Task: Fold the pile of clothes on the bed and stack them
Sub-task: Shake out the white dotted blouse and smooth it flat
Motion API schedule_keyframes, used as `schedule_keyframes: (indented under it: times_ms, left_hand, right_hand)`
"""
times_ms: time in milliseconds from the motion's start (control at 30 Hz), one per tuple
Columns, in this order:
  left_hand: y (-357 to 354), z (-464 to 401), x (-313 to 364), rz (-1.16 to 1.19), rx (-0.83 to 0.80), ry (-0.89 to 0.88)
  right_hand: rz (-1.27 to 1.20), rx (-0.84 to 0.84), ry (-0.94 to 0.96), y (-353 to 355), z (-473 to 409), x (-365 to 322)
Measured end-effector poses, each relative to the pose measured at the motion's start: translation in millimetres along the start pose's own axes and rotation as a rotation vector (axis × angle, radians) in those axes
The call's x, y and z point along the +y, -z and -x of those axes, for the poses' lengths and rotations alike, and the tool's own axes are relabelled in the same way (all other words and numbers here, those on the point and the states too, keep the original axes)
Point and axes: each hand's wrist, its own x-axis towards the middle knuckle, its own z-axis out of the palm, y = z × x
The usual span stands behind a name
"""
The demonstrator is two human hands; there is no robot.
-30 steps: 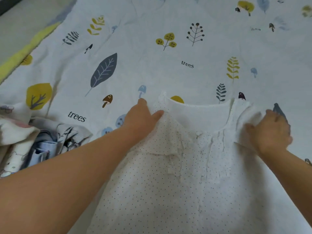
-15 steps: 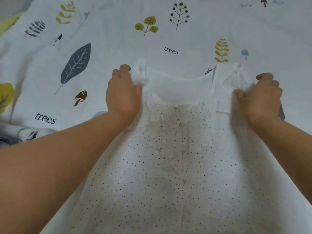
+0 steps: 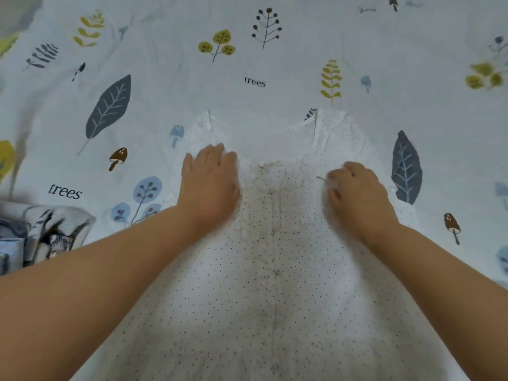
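White dotted garment (image 3: 275, 284) lies spread flat on the bed, over a bedsheet (image 3: 275, 64) printed with leaves, mushrooms and the word "trees"; its neckline end points away from the person and its wide lower part runs off the near edge of view. A ruffled strip with a centre seam runs down the middle of the garment, and both hands sit on either side of that strip, just below the shoulders. The left hand (image 3: 210, 180) lies palm down on the cloth, its fingers (image 3: 211, 152) stretched out and close together, flat against the fabric beside the left shoulder strap, gripping nothing. The right hand (image 3: 357, 191) rests on the cloth across the ruffle from it, its fingers (image 3: 336, 177) curled inward with the tips near one another on the fabric; whether they pinch a fold of it I cannot tell, as the hand is blurred. The two shoulder straps and the open neckline lie bare beyond the fingertips. Well to the left of the garment, at the edge of view, sits a rumpled heap of other clothes (image 3: 41, 235) in blue, white and dark prints.
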Motion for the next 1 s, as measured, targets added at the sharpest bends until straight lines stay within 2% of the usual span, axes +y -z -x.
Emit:
schedule_keyframes:
  times_ms: [100, 167, 367, 533, 633, 800, 900, 1000]
  left_hand:
    - [10, 28, 26, 0.096, 0.049, -0.140]
    - [15, 47, 47, 0.117, -0.003, -0.205]
    - [8, 92, 104, 0.198, -0.246, -0.303]
    - [-7, 117, 144, 0.215, -0.369, -0.322]
    - [-15, 128, 161, 0.264, -0.423, -0.274]
    - [-14, 143, 172, 0.605, -0.423, -0.043]
    - [-5, 149, 160, 0.625, -0.244, 0.079]
    - [5, 159, 126, 0.559, -0.086, 0.144]
  right_hand:
    - [-0.114, 0.094, -0.043, 12, 36, 7]
    - [-0.122, 0.103, -0.117, 18, 61, 18]
    - [-0.168, -0.089, -0.537, 25, 128, 58]
    - [-0.363, -0.226, -0.718, 20, 162, 80]
    - [-0.424, -0.255, -0.671, 25, 176, 88]
    - [-0.362, 0.030, -0.450, 43, 191, 60]
    - [-0.315, -0.067, -0.196, 43, 206, 27]
    - [-0.299, -0.263, -0.041, 31, 218, 2]
